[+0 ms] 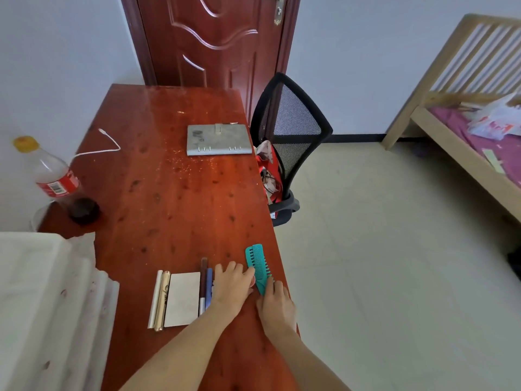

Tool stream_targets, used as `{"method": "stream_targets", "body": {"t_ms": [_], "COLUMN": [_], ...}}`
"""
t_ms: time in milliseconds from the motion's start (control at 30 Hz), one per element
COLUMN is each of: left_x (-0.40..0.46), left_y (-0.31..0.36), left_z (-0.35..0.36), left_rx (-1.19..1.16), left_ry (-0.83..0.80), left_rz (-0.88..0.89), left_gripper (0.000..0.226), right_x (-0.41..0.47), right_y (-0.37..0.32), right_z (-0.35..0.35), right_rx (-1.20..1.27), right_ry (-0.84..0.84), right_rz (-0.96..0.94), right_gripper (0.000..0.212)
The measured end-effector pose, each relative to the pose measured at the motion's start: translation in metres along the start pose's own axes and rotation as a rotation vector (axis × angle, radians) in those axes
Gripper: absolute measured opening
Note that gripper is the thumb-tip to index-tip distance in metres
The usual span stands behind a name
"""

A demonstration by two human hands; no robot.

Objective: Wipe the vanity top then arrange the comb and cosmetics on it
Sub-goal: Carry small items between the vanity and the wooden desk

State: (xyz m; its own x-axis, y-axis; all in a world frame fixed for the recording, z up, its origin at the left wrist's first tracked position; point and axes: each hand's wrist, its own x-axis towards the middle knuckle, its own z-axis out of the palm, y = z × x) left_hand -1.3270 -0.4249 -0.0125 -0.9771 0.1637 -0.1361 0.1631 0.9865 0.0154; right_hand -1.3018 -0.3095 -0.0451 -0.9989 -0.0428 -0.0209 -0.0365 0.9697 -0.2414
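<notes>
A teal comb [257, 262] lies near the right edge of the red-brown wooden vanity top [169, 198]. My right hand [275, 304] pinches the comb's near end. My left hand [232, 285] rests flat beside the comb, its fingers touching the comb's left side, with a small pink thing partly hidden under it. To the left the cosmetics lie in a row: a blue pencil [209, 289], a dark brown pencil [203, 283], a flat silver palette [182, 299], a gold tube [163, 300] and a silver tube [155, 299].
A cola bottle [56, 182] stands at the left edge, with a white cable [104, 145] behind it. A grey box [218, 139] sits at the far right of the top. White cloth [42, 300] covers the near left. A black mesh chair [290, 142] stands right of the top.
</notes>
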Motion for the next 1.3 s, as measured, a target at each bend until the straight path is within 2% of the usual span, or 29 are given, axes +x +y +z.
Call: {"method": "stream_targets", "body": {"t_ms": [533,733,833,933,1033,1100,1300], "left_x": [-0.014,-0.024,-0.029,-0.037,-0.051,-0.061,-0.127], "left_y": [-0.016,-0.038,-0.056,-0.067,-0.075,-0.077,-0.061], "left_z": [-0.006,-0.01,-0.022,-0.044,-0.069,-0.089,-0.159], "left_rx": [0.06,0.002,0.039,0.069,0.08,0.08,0.148], "left_ry": [-0.037,0.151,0.244,0.3,0.313,0.344,0.56], "left_rz": [-0.028,-0.016,-0.039,-0.105,-0.206,-0.289,-0.616], "left_gripper": [0.052,0.044,0.054,0.057,0.056,0.057,0.06], "right_x": [-0.01,0.002,0.017,0.034,0.049,0.056,0.048], "right_y": [-0.012,-0.006,-0.011,-0.028,-0.054,-0.072,-0.123], "right_z": [0.002,-0.012,-0.025,-0.044,-0.066,-0.084,-0.148], "right_rx": [-0.073,-0.032,-0.044,-0.081,-0.086,-0.057,0.089], "right_ry": [0.07,0.105,0.139,0.17,0.229,0.241,0.338], "right_rz": [-0.09,-0.145,-0.215,-0.345,-0.504,-0.598,-0.992], "right_gripper": [0.046,0.048,0.053,0.059,0.049,0.05,0.056]}}
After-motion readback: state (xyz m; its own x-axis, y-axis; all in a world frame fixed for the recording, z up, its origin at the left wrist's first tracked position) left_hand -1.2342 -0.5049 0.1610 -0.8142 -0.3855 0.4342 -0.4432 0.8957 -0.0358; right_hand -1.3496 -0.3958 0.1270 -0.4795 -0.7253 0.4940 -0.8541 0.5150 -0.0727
